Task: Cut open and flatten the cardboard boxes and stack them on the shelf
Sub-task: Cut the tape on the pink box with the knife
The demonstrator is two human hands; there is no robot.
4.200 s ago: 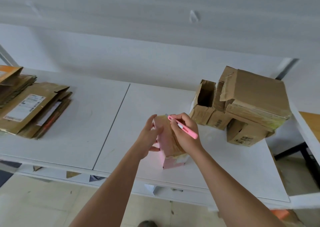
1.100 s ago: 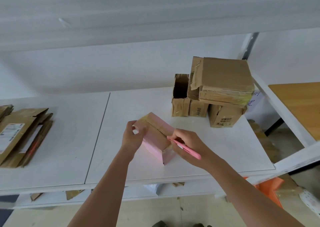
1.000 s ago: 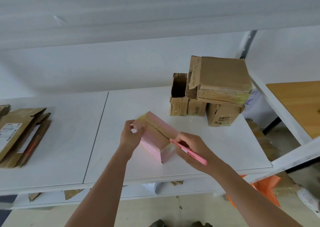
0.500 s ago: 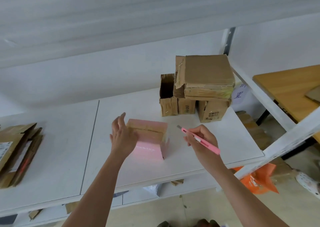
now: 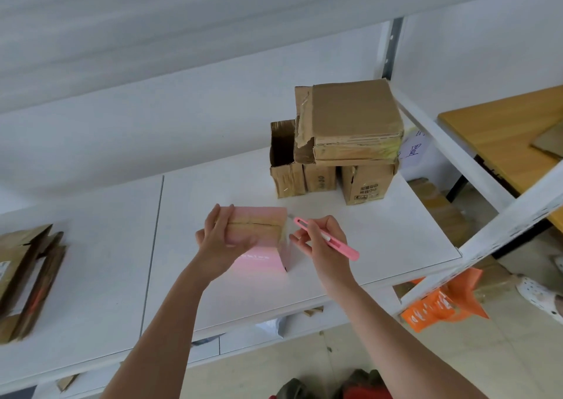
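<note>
One pink box (image 5: pixel 259 231) and four brown boxes (image 5: pixel 350 124) stood on the shelf (image 5: pixel 365 231). The left hand (image 5: pixel 222 240) gripped the pink box; the right hand (image 5: pixel 320 240) pinched one pink cutter (image 5: pixel 326 238).

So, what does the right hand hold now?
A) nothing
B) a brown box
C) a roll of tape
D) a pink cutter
D: the right hand grips a pink cutter, its tip beside the pink box that the left hand steadies on the shelf.
</note>
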